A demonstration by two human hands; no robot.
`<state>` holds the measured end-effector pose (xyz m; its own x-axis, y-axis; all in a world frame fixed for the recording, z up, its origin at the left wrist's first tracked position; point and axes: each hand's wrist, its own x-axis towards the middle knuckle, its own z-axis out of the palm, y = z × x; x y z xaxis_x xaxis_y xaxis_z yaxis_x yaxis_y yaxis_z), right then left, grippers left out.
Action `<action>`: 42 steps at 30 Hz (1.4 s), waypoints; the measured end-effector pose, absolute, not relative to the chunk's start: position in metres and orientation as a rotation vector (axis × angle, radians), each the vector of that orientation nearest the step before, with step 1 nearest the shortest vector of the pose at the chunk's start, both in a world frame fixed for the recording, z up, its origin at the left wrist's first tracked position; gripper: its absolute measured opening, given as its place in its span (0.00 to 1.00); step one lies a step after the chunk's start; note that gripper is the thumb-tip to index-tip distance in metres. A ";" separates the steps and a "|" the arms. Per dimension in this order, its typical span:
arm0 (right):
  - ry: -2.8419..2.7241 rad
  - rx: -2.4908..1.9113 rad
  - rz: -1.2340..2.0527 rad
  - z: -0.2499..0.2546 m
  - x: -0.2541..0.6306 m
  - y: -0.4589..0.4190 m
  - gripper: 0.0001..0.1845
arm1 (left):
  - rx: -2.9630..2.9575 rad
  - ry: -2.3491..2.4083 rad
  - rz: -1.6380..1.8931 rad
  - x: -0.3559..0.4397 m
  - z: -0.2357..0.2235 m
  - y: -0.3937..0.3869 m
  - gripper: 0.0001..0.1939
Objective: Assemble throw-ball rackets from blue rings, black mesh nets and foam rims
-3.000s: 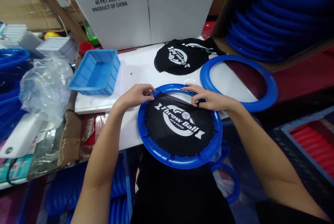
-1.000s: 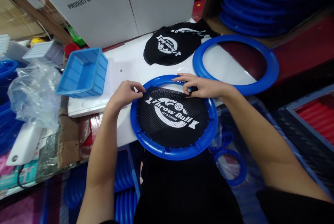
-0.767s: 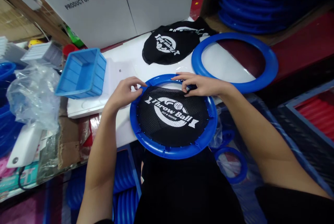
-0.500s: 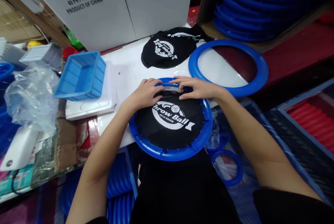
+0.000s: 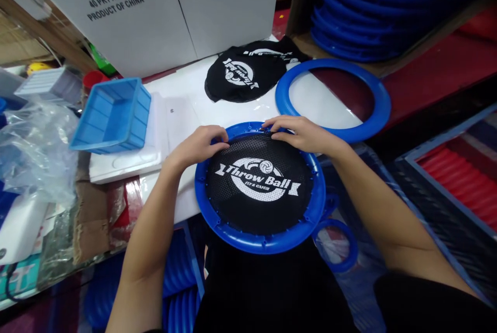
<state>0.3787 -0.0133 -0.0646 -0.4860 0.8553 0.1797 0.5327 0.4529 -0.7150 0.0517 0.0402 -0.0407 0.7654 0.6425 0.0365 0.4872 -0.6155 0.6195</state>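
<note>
In the head view, a blue ring point(image 5: 204, 203) lies partly over the near edge of the white table point(image 5: 184, 201), with black mesh point(image 5: 236, 214) printed "Throw Ball" across its inside. The left hand point(image 5: 200, 142) is curled over the ring's far left rim, thumb by the mesh; the right hand point(image 5: 305, 133) is narrow at the far rim, thumb at the mesh's edge. Whether either pinches the mesh, I cannot tell. Beyond lie a second ring point(image 5: 382, 107) and black cloths point(image 5: 229, 93); a blue bin point(image 5: 135, 123) sits left.
</note>
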 end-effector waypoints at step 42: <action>-2.010 -1.336 0.870 -0.065 0.360 0.011 0.07 | 1.854 1.112 0.658 0.054 -0.055 0.049 0.09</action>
<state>0.3597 0.0114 -0.0646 -0.3400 0.9349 0.1018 0.5655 0.2897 -0.7722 0.0539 0.0491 -0.0545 0.4651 0.8852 0.0109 0.4360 -0.2398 0.8674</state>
